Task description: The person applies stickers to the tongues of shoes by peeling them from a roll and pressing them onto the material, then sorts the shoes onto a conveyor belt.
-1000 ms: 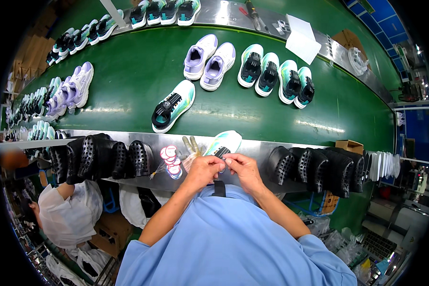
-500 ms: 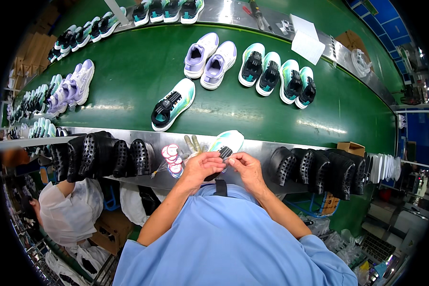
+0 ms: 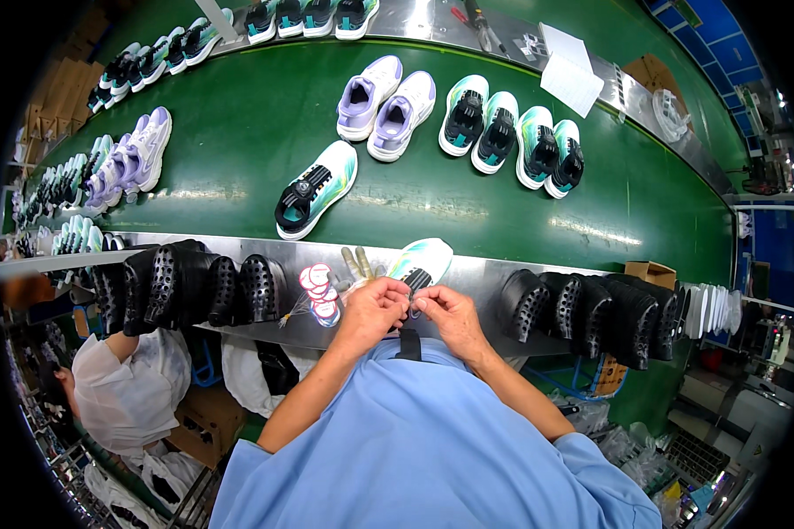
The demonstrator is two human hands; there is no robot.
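A white, green and black sneaker (image 3: 422,258) lies on the metal ledge right in front of me, its toe pointing away. My left hand (image 3: 372,310) and my right hand (image 3: 453,323) meet over the near end of this shoe. The fingers of both are pinched together at its black strap area. Whatever they grip there is too small and too covered to make out. The heel of the sneaker is hidden behind my hands. Beside my left hand lie a grey-beige work glove (image 3: 358,264) and a stack of round red, white and blue tags (image 3: 318,284) with strings.
On the green belt (image 3: 238,167) stand a single green-black sneaker (image 3: 318,190), lilac-white sneakers (image 3: 400,116) and several more green ones (image 3: 492,132). Black perforated shoe forms line the ledge at left (image 3: 258,289) and right (image 3: 522,304). A person's white-clothed body (image 3: 132,397) is at lower left.
My left hand's fingers have curled from spread to pinched, and both hands have drawn slightly toward me. The shoes on the belt sit slightly further left.
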